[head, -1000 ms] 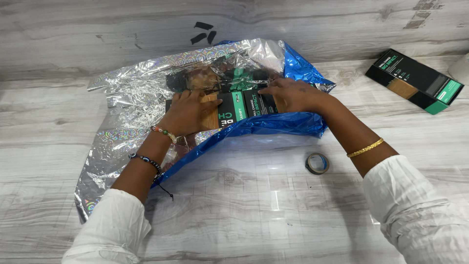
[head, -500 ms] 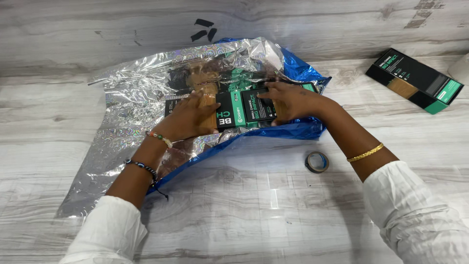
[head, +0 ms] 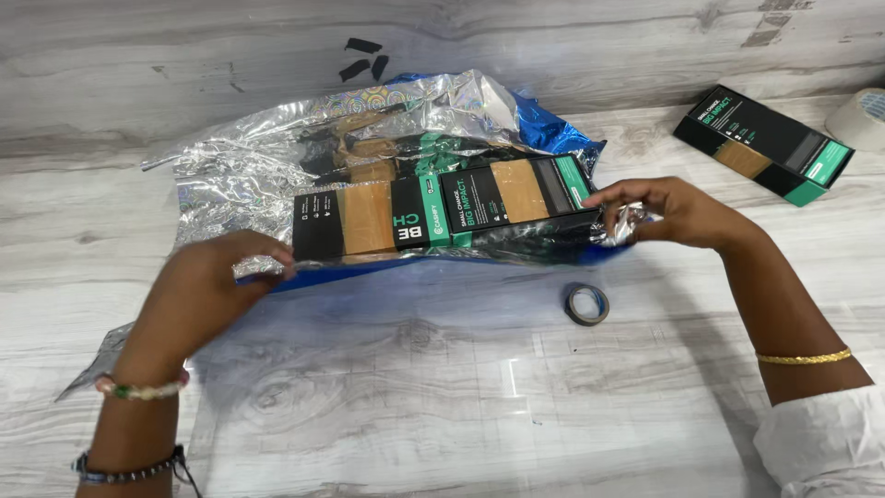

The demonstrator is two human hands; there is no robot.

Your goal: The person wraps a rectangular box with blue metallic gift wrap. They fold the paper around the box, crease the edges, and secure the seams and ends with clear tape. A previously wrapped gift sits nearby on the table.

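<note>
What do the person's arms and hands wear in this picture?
The left hand is bare; its wrist carries a bead bracelet in pale, red and green beads, and lower down a dark bead bracelet with a cord. The right hand is bare too, with a thin gold bangle and a crinkled white sleeve.

Grey wood-look table (head: 442, 406) — on it foil wrap (head: 249, 166), tape roll (head: 586, 303), 2nd box (head: 763, 144).

Three long black, green and tan cardboard boxes: two (head: 369, 219) (head: 516, 192) side by side on one crinkled silver-and-blue foil wrapping sheet (head: 267, 166), one (head: 763, 145) apart. Two tape rolls: one small and dark (head: 586, 304), one white (head: 862, 118). Three black scraps (head: 361, 58).
</note>
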